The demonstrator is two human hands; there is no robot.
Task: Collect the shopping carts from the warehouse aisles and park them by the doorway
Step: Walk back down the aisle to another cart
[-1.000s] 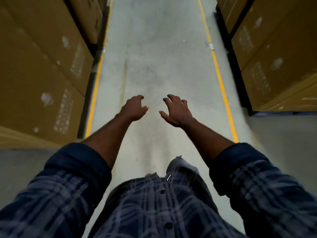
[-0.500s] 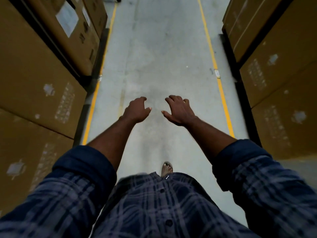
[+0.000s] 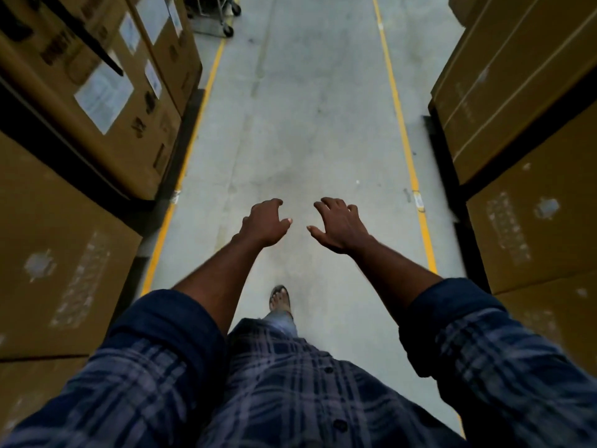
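Ahead, left grip [image 3: 263,226] and right grip [image 3: 339,227] hang loosely spread, holding nothing, well apart from the grey wire shopping cart [image 3: 213,12].

Dark blue plaid shirt [image 3: 290,383] with buttons, sleeves [image 3: 168,331] rolled up; apparently a sandal [image 3: 279,299] on one foot.

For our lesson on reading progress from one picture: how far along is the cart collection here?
Done: nothing visible; no doorway or parked cart shows. In hand: the left hand and right hand reach forward, holding nothing, one foot stepping down the aisle. Left: the shopping cart, at the top edge beside a yellow line, has to be reached, gripped and pushed to the doorway.
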